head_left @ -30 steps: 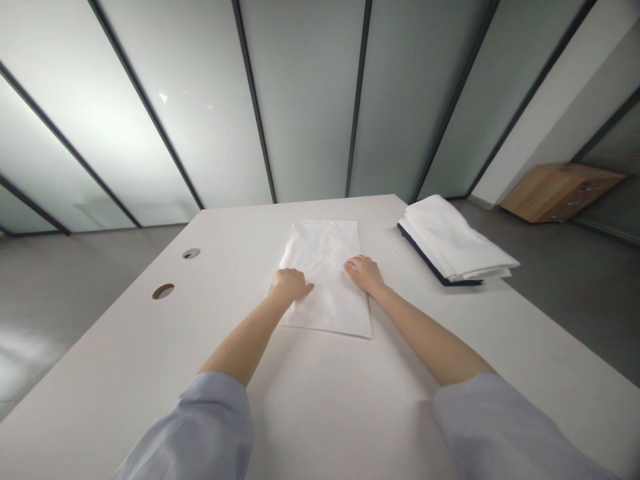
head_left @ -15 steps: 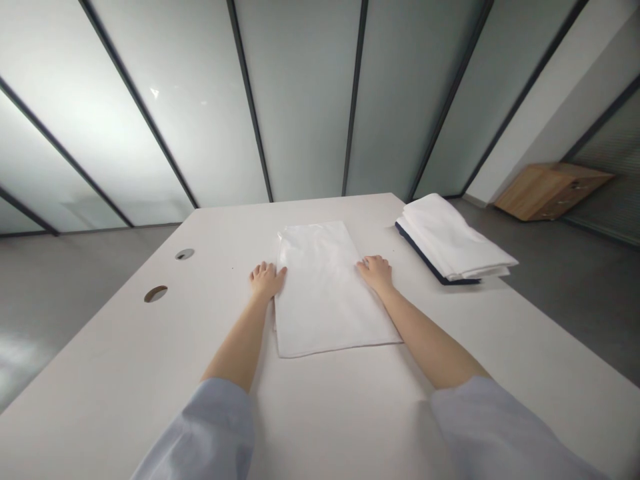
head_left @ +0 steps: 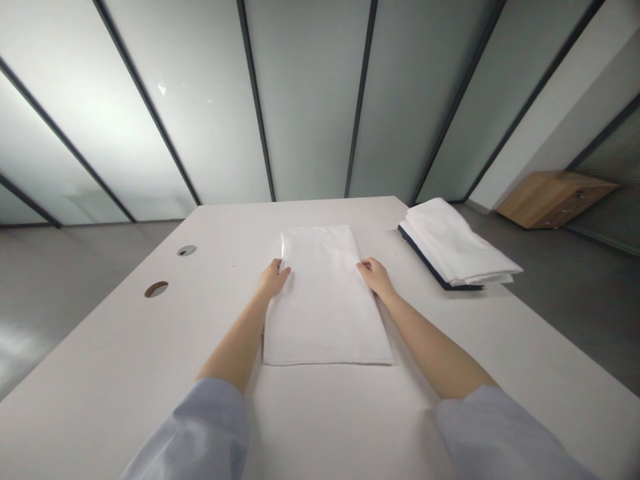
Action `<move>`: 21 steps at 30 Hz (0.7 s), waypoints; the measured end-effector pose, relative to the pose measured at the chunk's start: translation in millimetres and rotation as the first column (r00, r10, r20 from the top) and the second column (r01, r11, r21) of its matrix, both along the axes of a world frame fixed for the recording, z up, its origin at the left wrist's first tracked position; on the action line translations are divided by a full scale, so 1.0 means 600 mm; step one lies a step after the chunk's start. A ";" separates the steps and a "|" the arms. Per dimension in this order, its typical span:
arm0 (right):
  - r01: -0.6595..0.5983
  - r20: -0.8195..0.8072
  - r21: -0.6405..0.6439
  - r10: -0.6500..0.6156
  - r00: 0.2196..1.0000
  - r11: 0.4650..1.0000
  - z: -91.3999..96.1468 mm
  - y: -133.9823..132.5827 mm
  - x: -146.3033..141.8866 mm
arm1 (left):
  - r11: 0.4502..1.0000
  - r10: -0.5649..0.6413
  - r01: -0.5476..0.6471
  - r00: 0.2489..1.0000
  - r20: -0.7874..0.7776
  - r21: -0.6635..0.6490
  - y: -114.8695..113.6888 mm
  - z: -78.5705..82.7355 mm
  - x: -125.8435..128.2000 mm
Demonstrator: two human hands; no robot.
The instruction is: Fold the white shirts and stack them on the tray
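A folded white cloth (head_left: 327,307) lies in front of me on the white table, its near edge almost straight. Its upper left corner looks slightly shiny and creased. On the left side edge, my left hand (head_left: 273,277) is closed, thumb on top and fingers curled at the edge. My right hand (head_left: 376,275) pinches the opposite side edge at about the same height, its fingertips partly under the cloth. To the right sits a stack of folded white cloths (head_left: 457,243) with a dark navy folded cloth (head_left: 425,257) beneath it.
The white table (head_left: 210,320) has two round cable holes on its left, one nearer hole (head_left: 157,289) and one farther hole (head_left: 187,251). Behind it stands a frosted glass partition (head_left: 310,100) with dark frames. A wooden cabinet (head_left: 540,200) is on the floor at far right.
My hands have gone from lying with fingers spread at the cloth's sides to gripping its side edges. The cloth has turned slightly, so its near edge is now straighter towards me.
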State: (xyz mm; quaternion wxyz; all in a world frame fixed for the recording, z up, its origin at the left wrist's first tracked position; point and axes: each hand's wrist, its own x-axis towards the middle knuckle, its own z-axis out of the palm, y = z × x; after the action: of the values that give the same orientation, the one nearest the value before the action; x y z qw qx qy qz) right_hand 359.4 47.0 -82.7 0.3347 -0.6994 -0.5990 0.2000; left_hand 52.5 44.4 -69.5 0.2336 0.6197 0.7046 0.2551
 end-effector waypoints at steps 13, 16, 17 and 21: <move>-0.011 -0.512 -0.174 -0.080 0.855 0.985 0.016 -0.004 0.002 | 0.973 0.184 -0.034 0.717 0.673 -0.229 -0.002 0.006 -0.008; -0.047 -0.498 -0.181 -0.050 0.866 0.982 0.022 -0.006 0.003 | 0.985 0.115 -0.007 0.780 0.615 -0.174 -0.003 0.005 -0.007; -0.052 -0.506 -0.176 -0.045 0.862 0.983 0.023 -0.007 0.002 | 0.988 0.110 -0.017 0.788 0.606 -0.157 -0.003 0.003 -0.006; -0.053 -0.608 -0.122 -0.032 0.794 0.991 0.023 -0.010 -0.001 | 0.992 0.123 -0.116 0.725 0.678 -0.056 0.005 -0.011 -0.003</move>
State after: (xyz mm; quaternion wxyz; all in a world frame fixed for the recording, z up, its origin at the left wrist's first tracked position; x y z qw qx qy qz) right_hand 358.5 40.9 -69.0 0.4612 -0.6153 -0.4490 0.4552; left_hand 50.8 47.6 -76.0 0.4611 0.4357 0.6100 0.4748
